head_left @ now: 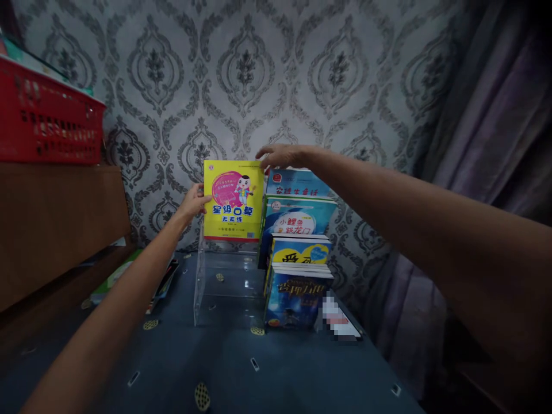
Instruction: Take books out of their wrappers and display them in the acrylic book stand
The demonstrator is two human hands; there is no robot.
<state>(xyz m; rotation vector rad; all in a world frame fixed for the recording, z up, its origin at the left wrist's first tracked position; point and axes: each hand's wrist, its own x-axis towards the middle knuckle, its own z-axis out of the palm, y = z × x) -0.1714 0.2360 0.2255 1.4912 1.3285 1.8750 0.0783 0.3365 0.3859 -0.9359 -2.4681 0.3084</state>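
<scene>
Fingers of both hands [196,201] [280,155] pinch one yellow book [233,200] beside four tiered books [297,253].

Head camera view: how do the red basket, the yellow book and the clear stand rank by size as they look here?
1. Red basket, cut off by the frame edge and nearer the camera, so unsure.
2. Clear stand and yellow book look about alike; not ranked.

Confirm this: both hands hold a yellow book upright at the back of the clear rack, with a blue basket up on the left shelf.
One thing is wrong: the basket is red, not blue, as the head view shows. The rest stands: the left hand and right hand hold the yellow book upright at the back of the clear rack.
</scene>
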